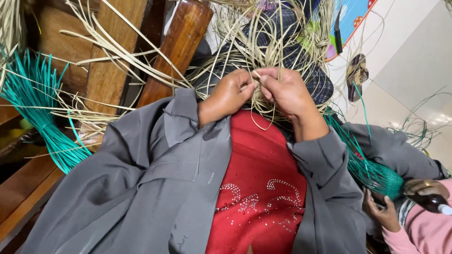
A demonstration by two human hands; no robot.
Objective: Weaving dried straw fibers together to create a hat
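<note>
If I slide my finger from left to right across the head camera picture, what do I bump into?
Teal strips bundle → wooden post → left hand → right hand → sandal on the floor → another person's hand holding a dark bottle.

Soft, even indoor light; the white floor [414,61] right of the hands [259,94] glares slightly. Shadows are faint, edges bend outward, and focus stays sharp.

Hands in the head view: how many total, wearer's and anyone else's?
4. Wearer's left hand and right hand meet at centre, pinching pale straw strands. A second person's two hands sit bottom right: one bare, one on a dark bottle. Others may be hidden.
</note>
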